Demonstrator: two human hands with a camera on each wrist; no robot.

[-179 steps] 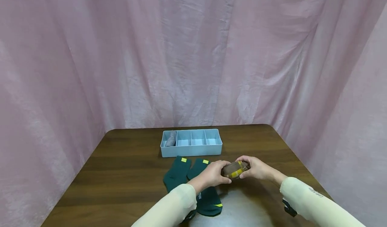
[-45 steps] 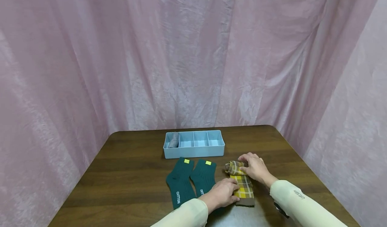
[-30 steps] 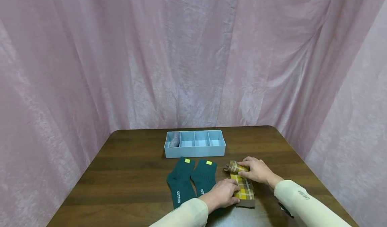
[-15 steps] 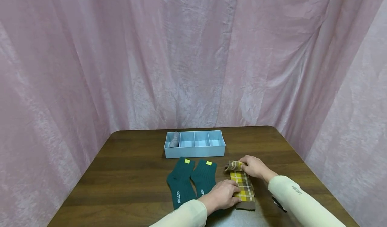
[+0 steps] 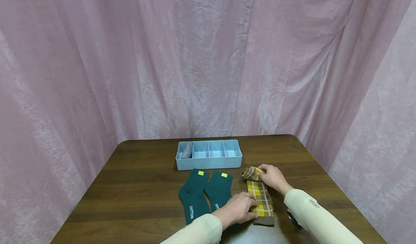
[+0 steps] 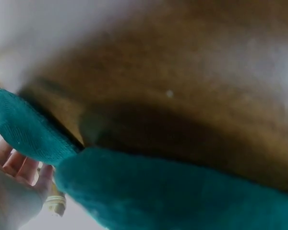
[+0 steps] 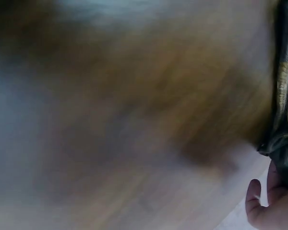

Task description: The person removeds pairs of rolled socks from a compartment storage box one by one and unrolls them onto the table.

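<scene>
A yellow and brown plaid pair of socks [image 5: 260, 197] lies lengthwise on the table, its far end turned over into a loose roll [image 5: 251, 173]. My right hand [image 5: 273, 178] pinches the right side of that roll between thumb and fingers. Lower down, my left hand [image 5: 238, 207] rests its fingertips on the left edge of the flat part, near the brown cuff. Two dark green socks [image 5: 193, 195] lie to the left, one partly hidden under my left forearm. Close green fabric [image 6: 173, 191] fills the lower left wrist view. The right wrist view catches the plaid socks [image 7: 284, 86] at its edge.
Behind the socks stands a light blue tray [image 5: 209, 163] with several compartments. A grey rolled sock [image 5: 187, 150] sits in its leftmost compartment. The wooden table [image 5: 136, 186] ends at a pink curtain [image 5: 208, 63].
Six seconds ago both hands held the plaid socks as a bundle; now they lie extended. Over the last second my right hand has shifted the roll slightly away. The left hand stays nearly still.
</scene>
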